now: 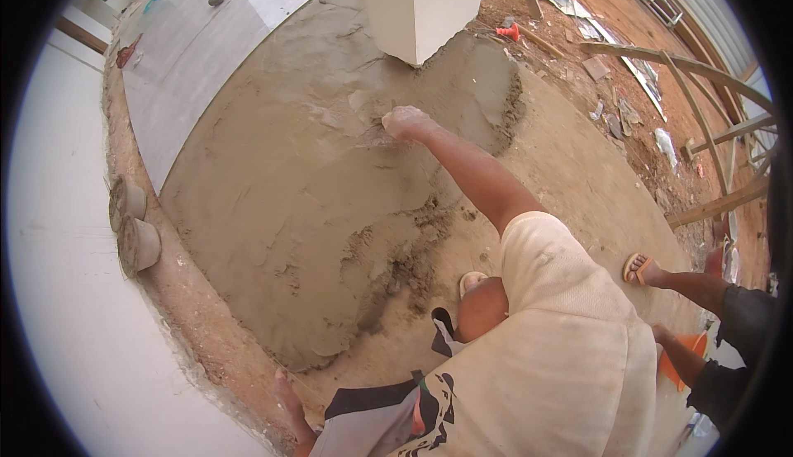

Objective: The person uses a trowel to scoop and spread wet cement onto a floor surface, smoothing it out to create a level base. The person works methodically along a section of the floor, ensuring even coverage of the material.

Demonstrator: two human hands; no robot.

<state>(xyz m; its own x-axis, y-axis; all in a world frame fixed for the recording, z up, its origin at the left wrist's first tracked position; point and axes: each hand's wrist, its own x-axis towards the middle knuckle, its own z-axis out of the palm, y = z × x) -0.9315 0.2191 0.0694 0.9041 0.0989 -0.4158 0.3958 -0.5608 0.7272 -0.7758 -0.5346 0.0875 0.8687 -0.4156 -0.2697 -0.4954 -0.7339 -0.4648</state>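
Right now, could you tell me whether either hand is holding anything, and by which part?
The right hand is closed low on the wet mortar bed; whether it grips a tool cannot be told. The left hand rests at the bed's edge, seemingly holding nothing.

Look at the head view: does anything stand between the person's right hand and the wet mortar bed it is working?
Nothing visible does. The right hand already rests on the wet mortar bed; the white pillar stands beyond it, not between.

Left hand (291,403): near edge, mostly cut off, grip unclear. Right hand (406,122): mortar-caked, fingers and any tool indistinguishable. White pillar (420,3): top cut off, far edge. Second person (727,325), right: only leg, foot and forearm in frame. Orange object (676,364): partly hidden, kind unclear.
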